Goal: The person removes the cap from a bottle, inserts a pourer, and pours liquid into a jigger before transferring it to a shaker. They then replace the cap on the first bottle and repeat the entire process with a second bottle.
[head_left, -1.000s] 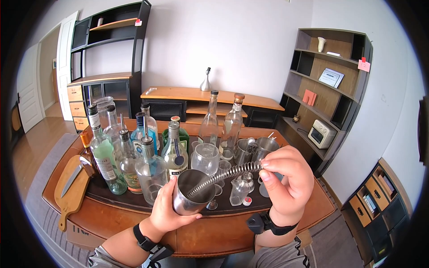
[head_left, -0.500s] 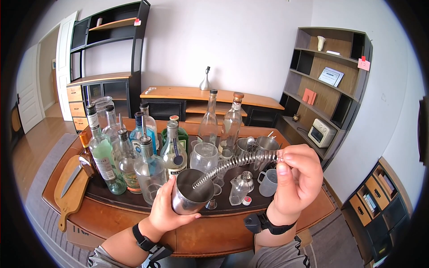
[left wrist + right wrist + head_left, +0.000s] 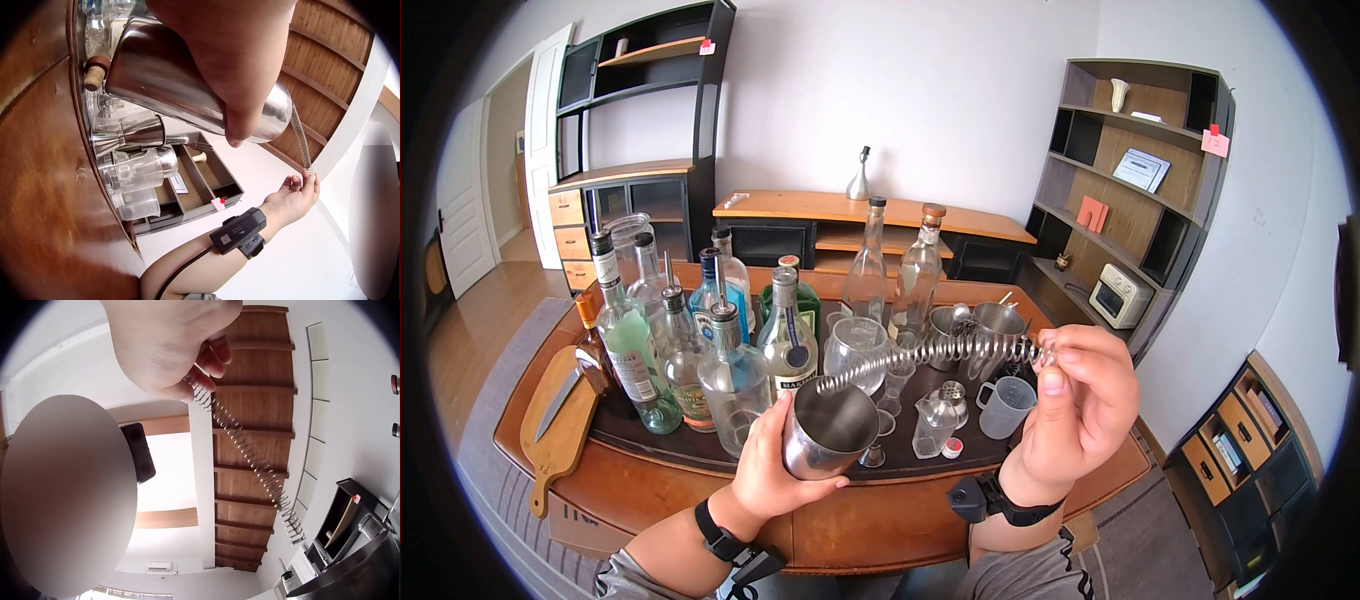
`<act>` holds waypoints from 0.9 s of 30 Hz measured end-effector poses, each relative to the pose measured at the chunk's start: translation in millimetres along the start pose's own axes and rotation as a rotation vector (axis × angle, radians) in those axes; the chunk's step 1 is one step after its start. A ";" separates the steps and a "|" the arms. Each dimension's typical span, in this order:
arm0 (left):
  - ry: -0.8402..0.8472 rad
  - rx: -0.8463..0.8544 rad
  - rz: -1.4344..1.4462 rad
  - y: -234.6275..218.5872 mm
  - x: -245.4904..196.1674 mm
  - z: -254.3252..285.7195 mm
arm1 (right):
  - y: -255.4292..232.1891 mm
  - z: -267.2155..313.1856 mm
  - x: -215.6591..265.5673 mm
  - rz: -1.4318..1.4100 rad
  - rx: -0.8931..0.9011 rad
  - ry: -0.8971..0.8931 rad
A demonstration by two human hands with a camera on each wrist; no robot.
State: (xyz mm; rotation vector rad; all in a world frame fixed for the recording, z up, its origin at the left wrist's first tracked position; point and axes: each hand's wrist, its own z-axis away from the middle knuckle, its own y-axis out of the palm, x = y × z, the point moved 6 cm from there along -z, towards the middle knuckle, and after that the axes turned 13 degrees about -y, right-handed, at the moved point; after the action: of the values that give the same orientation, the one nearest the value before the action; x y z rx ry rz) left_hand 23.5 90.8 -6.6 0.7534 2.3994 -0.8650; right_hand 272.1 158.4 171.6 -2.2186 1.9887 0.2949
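My left hand (image 3: pixel 765 465) grips a steel shaker tin (image 3: pixel 818 460), which tilts with its mouth up towards me. In the left wrist view the palm wraps round the tin (image 3: pixel 156 75). With thumb and fingertips, my right hand (image 3: pixel 1085 405) pinches one end of a metal coil spring (image 3: pixel 920 352). The spring stretches across to the left, and its other end overlaps the tin's far rim in the head view. In the right wrist view the spring (image 3: pixel 250 453) slants down towards the tin's dark rim (image 3: pixel 350 575).
Several bottles (image 3: pixel 735 385) crowd the dark mat at left. Behind the spring stand a round glass (image 3: pixel 850 350) and metal cups (image 3: pixel 997 325). A jigger (image 3: pixel 880 440), a small glass shaker (image 3: pixel 933 430) and a plastic measuring cup (image 3: pixel 1007 408) stand nearer. A knife (image 3: pixel 557 405) lies on the cutting board (image 3: pixel 565 450).
My right hand has moved to the right, drawing the spring out longer. The spring's far end has risen from inside the tin to its rim. The left hand and tin have stayed nearly still.
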 end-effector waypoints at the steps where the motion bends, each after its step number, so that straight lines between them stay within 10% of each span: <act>1: -0.006 0.002 -0.001 0.3 0.1 0.1 | 1.4 -0.9 0.1 -0.009 0.037 0.023; 5: -0.015 0.012 0.021 2.7 4.9 1.1 | 10.2 -4.5 1.3 -0.041 0.221 0.009; 16: -0.011 0.014 0.012 2.0 4.7 1.7 | -47.6 30.7 -79.7 0.164 -0.373 0.302; 27: -0.038 0.070 -0.039 2.1 3.8 2.3 | -44.1 112.5 -195.7 0.479 -0.028 0.557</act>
State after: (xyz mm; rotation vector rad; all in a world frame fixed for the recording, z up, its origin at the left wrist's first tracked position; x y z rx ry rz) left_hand 22.7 91.9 -11.3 0.7120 2.3679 -0.9742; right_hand 290.4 379.0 109.0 -1.9505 2.8095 -0.2883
